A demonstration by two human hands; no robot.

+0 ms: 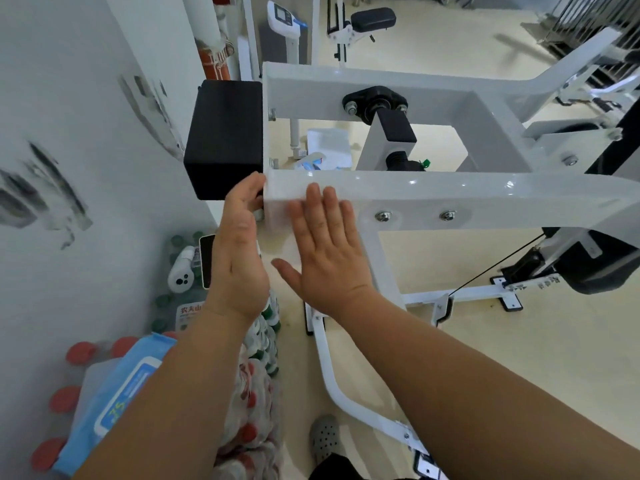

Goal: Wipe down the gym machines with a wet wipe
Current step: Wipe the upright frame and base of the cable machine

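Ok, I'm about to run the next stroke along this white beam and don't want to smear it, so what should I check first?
1. Wipe pressed flat on the beam's near side under the right hand: ok.
2. Left hand steadying the beam's end by the black block: touching it, grip cannot tell.
3. Path to the right along the white beam free of loose things: ok; only two bolts sit on its side.
4. Wipe wet enough: cannot tell.
5. Pack of wipes at hand, lower left: ok.
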